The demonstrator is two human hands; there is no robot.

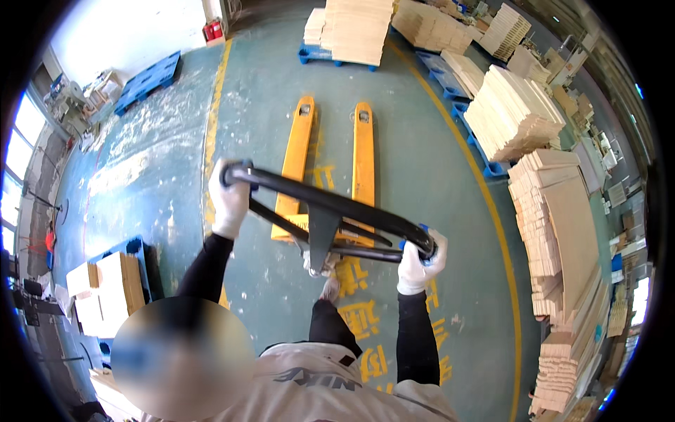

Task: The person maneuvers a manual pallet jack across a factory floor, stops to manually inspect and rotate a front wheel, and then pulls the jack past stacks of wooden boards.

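Both my hands wear white gloves and grip the black loop handle (330,200) of a pallet jack. My left hand (229,200) is closed round its left end, and my right hand (423,261) wraps the right end, which sits lower and nearer me. Beyond the handle, the jack's two yellow forks (363,151) lie low over the floor, pointing away with nothing on them. The handle hides part of the jack's body. One of my shoes (330,288) shows just behind the jack's base.
Ahead, stacked pale boards (358,32) stand on a blue pallet (337,62). More board stacks (517,116) line the right, past a yellow floor line (485,183). A blue pallet (148,81) leans or lies at far left; boards (109,292) sit near left. A blurred round patch covers the lower left.
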